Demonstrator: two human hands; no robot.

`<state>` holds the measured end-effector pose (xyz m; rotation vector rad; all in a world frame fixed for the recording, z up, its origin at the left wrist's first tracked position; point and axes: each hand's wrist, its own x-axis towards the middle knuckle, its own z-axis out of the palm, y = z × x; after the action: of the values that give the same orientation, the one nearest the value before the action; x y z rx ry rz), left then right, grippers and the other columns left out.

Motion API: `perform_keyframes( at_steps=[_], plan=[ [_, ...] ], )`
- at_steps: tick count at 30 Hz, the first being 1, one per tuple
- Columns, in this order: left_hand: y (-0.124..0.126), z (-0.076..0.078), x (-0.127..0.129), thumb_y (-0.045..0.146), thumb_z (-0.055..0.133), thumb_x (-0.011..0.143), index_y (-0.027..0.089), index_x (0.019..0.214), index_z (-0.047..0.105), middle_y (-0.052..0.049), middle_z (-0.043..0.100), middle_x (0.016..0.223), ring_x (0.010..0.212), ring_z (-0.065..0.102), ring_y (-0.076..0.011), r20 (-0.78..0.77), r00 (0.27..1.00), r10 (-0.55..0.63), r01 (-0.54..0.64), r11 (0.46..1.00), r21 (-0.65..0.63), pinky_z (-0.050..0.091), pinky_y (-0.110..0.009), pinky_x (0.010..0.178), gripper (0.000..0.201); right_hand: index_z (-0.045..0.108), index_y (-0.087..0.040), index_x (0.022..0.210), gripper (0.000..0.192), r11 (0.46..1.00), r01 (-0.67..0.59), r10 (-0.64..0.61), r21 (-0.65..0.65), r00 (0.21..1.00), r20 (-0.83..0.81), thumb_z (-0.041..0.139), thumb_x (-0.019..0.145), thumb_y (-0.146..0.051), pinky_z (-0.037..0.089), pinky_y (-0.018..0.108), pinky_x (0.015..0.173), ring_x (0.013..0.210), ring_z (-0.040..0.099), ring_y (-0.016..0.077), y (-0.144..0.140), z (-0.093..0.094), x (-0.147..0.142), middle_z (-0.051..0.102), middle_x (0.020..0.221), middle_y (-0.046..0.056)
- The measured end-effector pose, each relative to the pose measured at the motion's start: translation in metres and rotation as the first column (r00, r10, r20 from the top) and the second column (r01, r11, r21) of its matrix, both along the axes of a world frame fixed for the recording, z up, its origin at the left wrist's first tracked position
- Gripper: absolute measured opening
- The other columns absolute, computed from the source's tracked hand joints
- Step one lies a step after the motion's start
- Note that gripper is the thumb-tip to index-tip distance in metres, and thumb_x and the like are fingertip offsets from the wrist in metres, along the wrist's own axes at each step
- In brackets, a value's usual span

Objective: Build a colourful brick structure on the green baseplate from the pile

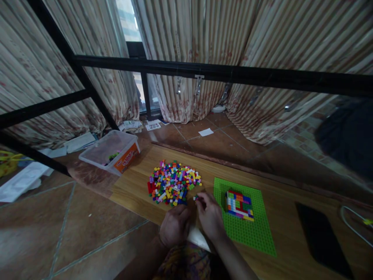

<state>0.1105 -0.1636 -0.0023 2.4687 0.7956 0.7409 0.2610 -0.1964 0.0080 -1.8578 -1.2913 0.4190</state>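
A heap of small coloured toy bricks (171,182) lies on the wooden board. My right hand (210,216) is at the heap's near right side, thumb and forefinger pinching a small toy brick (195,198), whitish and dark. Close by on the left, my left hand (175,225) is curled at the near edge of the heap; its fingertips are hidden, so I cannot make out what they hold. To the right of my hands is a green studded baseplate (250,239). A low block of many-coloured bricks (239,206) stands on it.
A clear plastic box (100,149) with an orange label stands at the board's far left, a few pieces inside. On the right lie a black flat object (322,237) and a white cable (354,221). Behind the wooden board (131,186) are a black frame (218,70) and striped curtains (201,35).
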Motion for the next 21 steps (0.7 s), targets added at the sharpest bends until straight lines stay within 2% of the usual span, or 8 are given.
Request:
perform_keyframes(
  at_steps=[6, 15, 18, 21],
  plan=[
    [0.0, 0.001, 0.0, 0.013, 0.045, 0.082, 0.018, 0.078, 0.052, -0.004, 0.056, 0.077, 0.07, 0.053, -0.0137, 0.005, 1.0, -0.004, 0.004, 1.0, 0.018, 0.041, -0.024, 0.062, 0.01, 0.062, -0.019, 0.1, 0.021, 1.0, -0.022, 0.022, 0.021, 0.999, 0.041, 0.048, 0.084, -0.016, 0.048, 0.031, 0.078, 0.087, 0.063, 0.0195, 0.019, 0.001, -0.002, 0.064, 0.095, 0.006],
    [-0.001, 0.0, 0.0, 0.014, 0.044, 0.079, 0.019, 0.076, 0.049, -0.004, 0.054, 0.075, 0.068, 0.051, -0.0153, 0.002, 1.0, -0.002, 0.002, 0.998, 0.062, 0.041, -0.026, 0.061, 0.008, 0.062, -0.02, 0.101, 0.021, 0.999, -0.047, 0.047, -0.004, 0.997, 0.057, 0.047, 0.087, -0.023, 0.049, 0.03, 0.076, 0.083, 0.063, 0.0186, 0.028, 0.006, 0.01, 0.066, 0.098, 0.005],
    [-0.001, -0.003, 0.001, 0.013, 0.045, 0.077, 0.019, 0.075, 0.049, -0.004, 0.055, 0.075, 0.069, 0.052, -0.0158, 0.0, 1.0, -0.006, 0.006, 0.998, 0.067, 0.041, -0.026, 0.061, 0.008, 0.062, -0.021, 0.103, 0.021, 0.995, -0.096, 0.097, -0.015, 0.989, 0.115, 0.047, 0.088, -0.023, 0.049, 0.031, 0.075, 0.083, 0.063, 0.019, 0.038, 0.01, 0.013, 0.065, 0.1, 0.006],
    [0.0, -0.006, 0.001, 0.013, 0.045, 0.076, 0.019, 0.074, 0.048, -0.003, 0.054, 0.073, 0.068, 0.051, -0.0161, -0.025, 1.0, 0.002, 0.0, 0.997, 0.079, 0.041, -0.027, 0.061, 0.007, 0.062, -0.022, 0.106, 0.023, 0.981, -0.193, 0.189, -0.007, 0.956, 0.226, 0.05, 0.087, -0.021, 0.048, 0.034, 0.082, 0.093, 0.06, 0.022, 0.059, 0.015, 0.013, 0.064, 0.103, 0.006]
  ],
)
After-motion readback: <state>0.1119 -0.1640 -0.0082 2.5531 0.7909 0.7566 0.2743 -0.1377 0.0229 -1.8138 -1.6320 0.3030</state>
